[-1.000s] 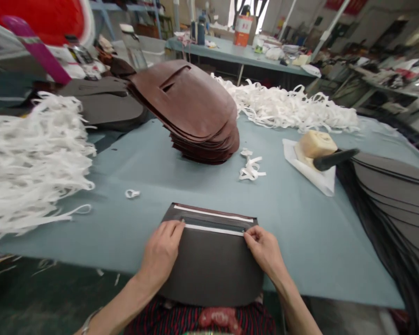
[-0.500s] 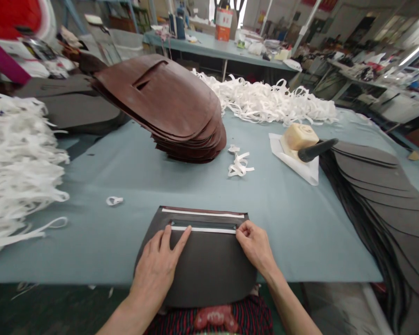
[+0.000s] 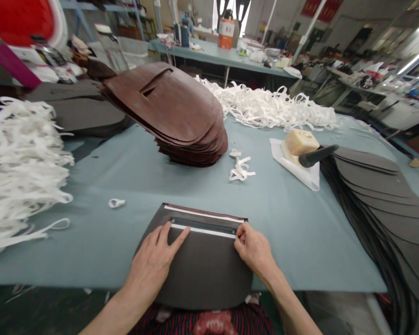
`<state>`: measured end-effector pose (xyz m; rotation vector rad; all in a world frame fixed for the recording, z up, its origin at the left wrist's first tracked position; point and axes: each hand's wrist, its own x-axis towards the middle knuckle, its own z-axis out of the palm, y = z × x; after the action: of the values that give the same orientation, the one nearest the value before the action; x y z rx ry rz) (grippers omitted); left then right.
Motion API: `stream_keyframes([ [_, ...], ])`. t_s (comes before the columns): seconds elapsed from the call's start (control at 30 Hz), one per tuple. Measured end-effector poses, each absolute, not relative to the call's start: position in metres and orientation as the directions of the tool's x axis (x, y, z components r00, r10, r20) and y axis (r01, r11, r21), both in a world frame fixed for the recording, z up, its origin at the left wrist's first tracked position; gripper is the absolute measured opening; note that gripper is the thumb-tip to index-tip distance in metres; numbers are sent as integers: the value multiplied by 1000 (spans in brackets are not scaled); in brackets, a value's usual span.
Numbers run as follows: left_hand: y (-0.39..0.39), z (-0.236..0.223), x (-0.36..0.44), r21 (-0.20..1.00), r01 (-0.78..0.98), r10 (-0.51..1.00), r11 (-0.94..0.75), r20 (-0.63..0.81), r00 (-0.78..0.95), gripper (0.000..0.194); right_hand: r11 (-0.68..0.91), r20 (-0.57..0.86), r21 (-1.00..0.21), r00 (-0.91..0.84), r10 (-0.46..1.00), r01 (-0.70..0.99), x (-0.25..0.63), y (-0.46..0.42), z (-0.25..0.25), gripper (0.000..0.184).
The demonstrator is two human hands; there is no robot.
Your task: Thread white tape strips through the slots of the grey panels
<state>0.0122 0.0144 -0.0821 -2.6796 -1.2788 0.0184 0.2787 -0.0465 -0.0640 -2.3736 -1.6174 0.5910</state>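
Observation:
A dark grey, round-bottomed leather panel (image 3: 206, 274) lies at the table's front edge, its lower end overhanging towards my lap. Near its straight top edge is a long slot (image 3: 202, 225). One white tape strip (image 3: 209, 231) runs just below the slot, another white strip (image 3: 199, 212) along the top edge. My left hand (image 3: 153, 256) lies on the panel's left side, fingers spread, the fingertips at the lower strip's left part. At that strip's right end my right hand (image 3: 253, 246) is closed in a pinch, thumb and forefinger on the tape.
Brown leather panels (image 3: 174, 107) are stacked behind. White tape heaps lie at left (image 3: 21, 172) and at the back (image 3: 265, 104). Right of centre, a yellowish block (image 3: 302, 142) and a black-handled tool (image 3: 317, 156) rest on white paper (image 3: 312, 179). More grey panels (image 3: 377, 181) fan out at right.
The panel has turned slightly clockwise, its right side now a little nearer me. Both hands keep their places on it. The camera view has shifted slightly.

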Motion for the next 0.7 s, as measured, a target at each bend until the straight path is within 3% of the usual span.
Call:
stream_keyframes([
  [0.13, 25, -76, 25, -62, 783, 776, -620, 100, 622, 54, -172, -38, -388, 171, 985, 906, 290, -31, -60, 10],
  [0.23, 23, -71, 58, 61, 735, 734, -676, 147, 663, 46, 18, 59, -256, -3, 998, 966, 290, -15, -60, 17],
  [0.33, 17, -72, 97, 163, 679, 698, -716, 187, 691, 45, 137, 7, -82, -137, 991, 987, 286, -2, -61, 20],
  [0.43, 13, -82, 120, 179, 693, 715, -699, 189, 673, 44, 194, -56, 29, -192, 980, 981, 284, 3, -60, 16],
  [0.7, 8, -97, 121, 139, 717, 729, -683, 174, 662, 47, 217, -108, 38, -211, 971, 976, 277, 12, -62, 18],
])
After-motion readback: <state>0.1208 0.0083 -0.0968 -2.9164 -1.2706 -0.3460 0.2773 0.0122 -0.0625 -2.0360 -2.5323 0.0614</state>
